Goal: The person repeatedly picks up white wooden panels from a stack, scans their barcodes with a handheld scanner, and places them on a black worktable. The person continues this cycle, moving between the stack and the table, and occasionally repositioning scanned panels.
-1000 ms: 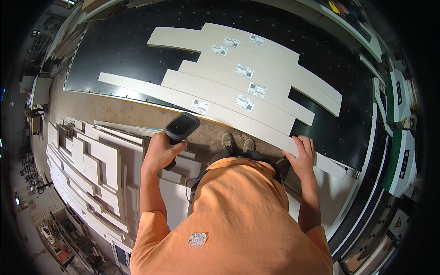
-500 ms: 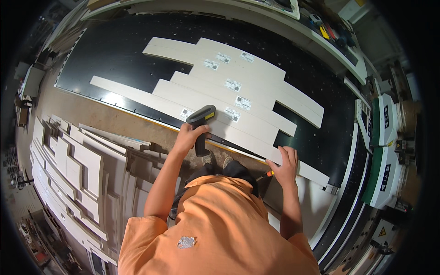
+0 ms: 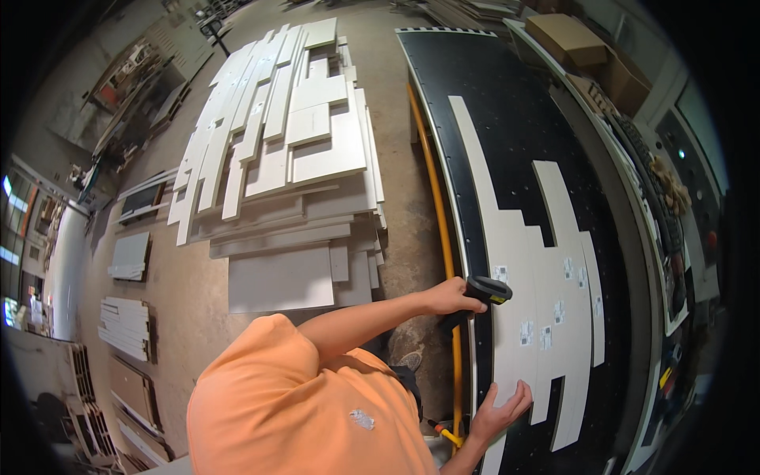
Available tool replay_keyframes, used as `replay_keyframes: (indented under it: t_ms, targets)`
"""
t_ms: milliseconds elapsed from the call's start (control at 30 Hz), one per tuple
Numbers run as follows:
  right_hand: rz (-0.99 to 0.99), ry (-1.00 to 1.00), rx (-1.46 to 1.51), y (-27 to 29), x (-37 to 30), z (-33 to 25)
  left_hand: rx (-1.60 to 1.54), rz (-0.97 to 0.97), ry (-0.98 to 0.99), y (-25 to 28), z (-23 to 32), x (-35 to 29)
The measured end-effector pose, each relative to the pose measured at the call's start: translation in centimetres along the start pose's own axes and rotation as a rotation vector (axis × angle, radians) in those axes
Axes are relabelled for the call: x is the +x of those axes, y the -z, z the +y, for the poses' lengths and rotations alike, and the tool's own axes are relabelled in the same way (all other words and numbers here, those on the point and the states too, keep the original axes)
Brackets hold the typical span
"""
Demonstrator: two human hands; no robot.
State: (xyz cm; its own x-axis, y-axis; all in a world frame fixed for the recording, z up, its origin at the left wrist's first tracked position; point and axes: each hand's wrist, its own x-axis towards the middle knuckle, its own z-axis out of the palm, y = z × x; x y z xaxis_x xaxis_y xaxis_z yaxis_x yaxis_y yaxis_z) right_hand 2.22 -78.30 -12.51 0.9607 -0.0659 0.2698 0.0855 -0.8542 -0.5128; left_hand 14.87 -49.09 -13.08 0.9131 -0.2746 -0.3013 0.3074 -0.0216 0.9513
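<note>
My left hand is wrapped round the grip of a dark handheld barcode scanner, whose head sits over the near edge of the white boards. Its handle is mostly hidden by the fingers. My right hand is at the near edge of the long white boards, fingers apart and holding nothing. Several boards lie side by side on a black table. A label with a printed code is on the board nearest the scanner, and several similar labels are farther across.
A large stack of white panels stands on the floor to the left. Between it and the table runs a yellow rail. Cardboard boxes are at the far right, and smaller board piles lie at the left.
My view has swung to the left, bringing the panel stack to the upper middle and the table to the right. My left hand still holds the scanner; my right hand remains near the boards' edge.
</note>
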Motion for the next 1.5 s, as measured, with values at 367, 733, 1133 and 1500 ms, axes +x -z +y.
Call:
replay_keyframes:
  t_ms: [367,733,1133,1500]
  targets:
    - [-0.114,0.343,0.231,-9.1,7.5,-17.2,0.118,1.319,-0.189,26.5,2.0,-28.5]
    - [-0.511,0.964,0.467,-19.0,4.2,-42.7,-0.409,1.273,-0.057,36.9,0.0,-41.0]
    - [-1.552,-0.106,1.264,-28.7,5.0,-67.6,-0.638,0.633,-0.343,21.1,1.8,-43.3]
    - [-1.171,0.309,0.761,-25.4,13.8,-59.7,0.061,0.087,0.038,17.8,-3.9,-31.2]
